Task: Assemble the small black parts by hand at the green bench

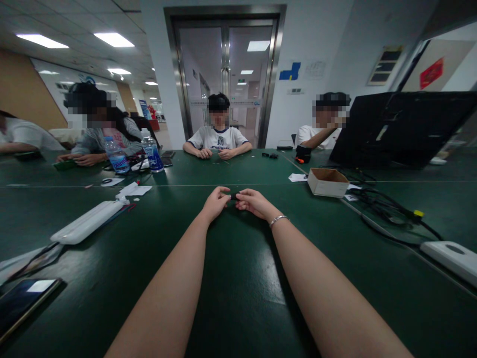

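Observation:
Both my arms reach forward over the dark green table (238,258). Between my hands is a small black object (234,197), too small for me to tell its kind. My right hand (254,203) pinches its right end between thumb and fingers, and a silver bracelet (278,219) circles that wrist. My left hand (216,203) meets the object's left end with thumb and fingertips closed on it. The fingers cover much of the object.
A white power strip (87,221) and a phone (28,303) lie left, with two bottles (152,151) behind. An open cardboard box (327,185), black cables (387,206) and a monitor (402,129) are right. Across the table sits a person (219,136); others sit on either side.

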A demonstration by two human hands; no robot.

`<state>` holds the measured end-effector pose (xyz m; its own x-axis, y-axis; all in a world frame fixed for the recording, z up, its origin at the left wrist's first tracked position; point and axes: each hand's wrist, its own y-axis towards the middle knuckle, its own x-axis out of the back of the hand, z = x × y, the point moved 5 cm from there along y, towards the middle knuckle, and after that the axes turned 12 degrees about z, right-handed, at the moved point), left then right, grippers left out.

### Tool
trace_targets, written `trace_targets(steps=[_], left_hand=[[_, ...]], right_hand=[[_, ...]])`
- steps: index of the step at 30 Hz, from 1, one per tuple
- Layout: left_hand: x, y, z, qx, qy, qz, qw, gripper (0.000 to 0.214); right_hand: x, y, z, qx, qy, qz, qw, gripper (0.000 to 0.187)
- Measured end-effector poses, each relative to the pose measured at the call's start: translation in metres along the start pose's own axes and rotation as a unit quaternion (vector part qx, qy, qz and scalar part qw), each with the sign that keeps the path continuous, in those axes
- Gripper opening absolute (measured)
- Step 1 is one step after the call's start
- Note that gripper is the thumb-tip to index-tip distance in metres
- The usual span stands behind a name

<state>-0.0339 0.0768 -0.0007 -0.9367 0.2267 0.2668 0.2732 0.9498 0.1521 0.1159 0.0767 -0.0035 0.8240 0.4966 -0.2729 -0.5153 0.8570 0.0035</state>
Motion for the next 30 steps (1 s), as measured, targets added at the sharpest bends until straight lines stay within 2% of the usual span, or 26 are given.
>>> trace_targets(steps=[6,11,16,19,22,26,30], left_hand=[[0.0035,-0.0016,0.0009,-0.006,0.022,-0.029,0.999,0.025],[0.0001,-0.0008,0.0015,0.029,0.021,0.003,0.999,0.027],[0.0007,-0.0016,0.0021,0.039,-0.016,-0.016,0.999,0.025],[0.0008,-0.0007,0.0019,0.013,-0.009,-0.008,1.000,0.028],[0.0046,-0.0007,-0.0002,-0.022,0.000,-0.031,0.999,0.022],[0.0034,0.0003,0.0023,-0.002,-0.025,-0.009,1.000,0.025],[0.0029,-0.0003,-0.0013,-0.027,-0.018,-0.011,0.999,0.023]], right_hand=[[-0.0010,-0.0004,0.0003,0.003,-0.005,0.008,1.000,0.015],[-0.0022,-0.0016,0.0013,0.002,-0.006,0.006,1.000,0.014],[-0.0022,-0.0009,0.0011,-0.003,-0.001,0.009,1.000,0.015],[-0.0018,-0.0008,0.0009,-0.003,0.002,0.008,1.000,0.016],[-0.0019,-0.0014,0.0013,0.001,0.003,0.006,1.000,0.019],[-0.0027,-0.0021,0.0018,0.005,0.002,0.007,1.000,0.020],[-0.0036,-0.0027,0.0023,0.005,-0.004,0.003,1.000,0.021]])
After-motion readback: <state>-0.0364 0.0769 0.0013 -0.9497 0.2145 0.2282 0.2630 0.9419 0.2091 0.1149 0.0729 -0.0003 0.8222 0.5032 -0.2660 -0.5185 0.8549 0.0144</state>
